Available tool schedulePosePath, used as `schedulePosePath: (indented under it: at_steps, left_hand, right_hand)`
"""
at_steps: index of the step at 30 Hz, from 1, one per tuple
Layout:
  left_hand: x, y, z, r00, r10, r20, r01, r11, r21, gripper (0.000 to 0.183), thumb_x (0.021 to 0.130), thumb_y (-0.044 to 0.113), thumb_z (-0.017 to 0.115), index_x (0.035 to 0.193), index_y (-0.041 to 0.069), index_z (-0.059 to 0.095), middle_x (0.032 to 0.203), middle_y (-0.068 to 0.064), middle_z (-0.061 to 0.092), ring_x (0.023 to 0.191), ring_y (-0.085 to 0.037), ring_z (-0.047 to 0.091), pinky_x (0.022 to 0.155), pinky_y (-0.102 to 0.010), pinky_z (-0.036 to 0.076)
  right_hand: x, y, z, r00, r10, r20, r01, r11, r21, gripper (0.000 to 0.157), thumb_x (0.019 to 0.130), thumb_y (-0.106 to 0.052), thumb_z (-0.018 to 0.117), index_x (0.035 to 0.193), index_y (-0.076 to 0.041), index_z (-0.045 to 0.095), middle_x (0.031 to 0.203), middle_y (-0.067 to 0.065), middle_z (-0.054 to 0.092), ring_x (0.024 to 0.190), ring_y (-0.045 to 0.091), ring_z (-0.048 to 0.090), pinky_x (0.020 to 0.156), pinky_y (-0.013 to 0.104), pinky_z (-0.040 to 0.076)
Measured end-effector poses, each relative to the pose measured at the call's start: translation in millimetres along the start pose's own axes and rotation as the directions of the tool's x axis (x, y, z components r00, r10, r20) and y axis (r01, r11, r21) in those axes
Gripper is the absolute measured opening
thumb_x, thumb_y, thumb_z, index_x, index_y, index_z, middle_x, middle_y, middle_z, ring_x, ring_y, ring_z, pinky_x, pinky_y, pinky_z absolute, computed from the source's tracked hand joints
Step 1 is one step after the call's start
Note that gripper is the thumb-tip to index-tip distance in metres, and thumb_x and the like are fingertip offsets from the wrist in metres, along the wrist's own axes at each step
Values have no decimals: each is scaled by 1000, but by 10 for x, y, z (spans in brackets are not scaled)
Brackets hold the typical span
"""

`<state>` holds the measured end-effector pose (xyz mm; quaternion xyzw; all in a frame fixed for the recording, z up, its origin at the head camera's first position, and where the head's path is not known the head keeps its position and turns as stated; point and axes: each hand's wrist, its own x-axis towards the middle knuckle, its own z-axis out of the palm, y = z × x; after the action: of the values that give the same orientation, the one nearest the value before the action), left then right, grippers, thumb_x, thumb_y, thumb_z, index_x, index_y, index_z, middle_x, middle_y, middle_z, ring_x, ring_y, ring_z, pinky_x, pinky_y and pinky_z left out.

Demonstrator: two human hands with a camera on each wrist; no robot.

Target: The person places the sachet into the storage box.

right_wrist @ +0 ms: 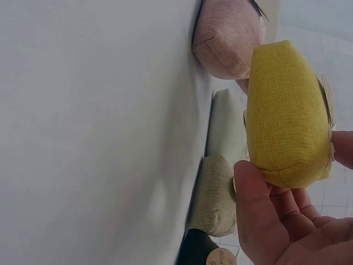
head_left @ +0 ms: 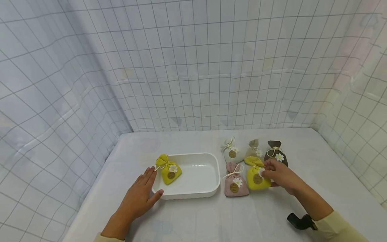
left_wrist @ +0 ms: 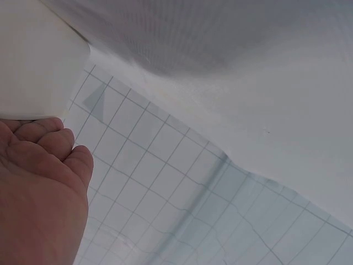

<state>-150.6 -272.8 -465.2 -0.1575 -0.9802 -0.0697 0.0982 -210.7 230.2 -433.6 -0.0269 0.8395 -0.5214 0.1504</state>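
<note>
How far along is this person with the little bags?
Apparently early: one yellow bag already lies in the white tray. The right hand grips a second yellow bag. Seemingly left, outside the tray: pink bag, white bag, beige bag, dark bag.

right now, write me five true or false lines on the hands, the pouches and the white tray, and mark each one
1. The right hand grips a yellow pouch. True.
2. The left hand touches the white tray. True.
3. The white tray has no pouch in it. False: another yellow pouch lies in it.
4. The pink pouch lies inside the white tray. False: it is on the table, to the tray's right.
5. The dark brown pouch bears a white flower. True.
</note>
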Motion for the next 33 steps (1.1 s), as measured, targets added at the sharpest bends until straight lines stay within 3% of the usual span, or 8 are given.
schedulePosePath:
  at_steps: [11, 27, 33]
  left_hand:
    - [7, -8, -3, 1000, 9, -10, -9, 1000, -3, 81, 97, 52, 56, 152, -4, 34, 159, -16, 29, 147, -32, 25, 116, -52, 26]
    - [-3, -1, -1, 1000, 3, 1, -3, 1000, -8, 81, 98, 53, 55, 151, -4, 34, 159, -16, 29, 148, -32, 24, 116, -52, 26]
    - [-7, -8, -5, 1000, 6, 2, -6, 1000, -5, 81, 98, 53, 55, 151, -4, 35, 159, -16, 29, 148, -32, 24, 116, -52, 26]
  right_hand:
    - [88, -193, 39, 999, -36, 3, 36, 999, -12, 47, 93, -15, 64, 132, 3, 44, 128, 24, 56, 107, 32, 61, 77, 45, 59]
    - [304, -459, 140, 990, -138, 34, 139, 990, -12, 56, 94, -21, 64, 139, 4, 43, 139, 28, 48, 113, 35, 58, 80, 42, 58]
    - [397, -635, 197, 989, -145, 41, 148, 987, -65, 50, 94, -23, 63, 136, -1, 48, 136, 23, 50, 116, 35, 55, 83, 41, 56]
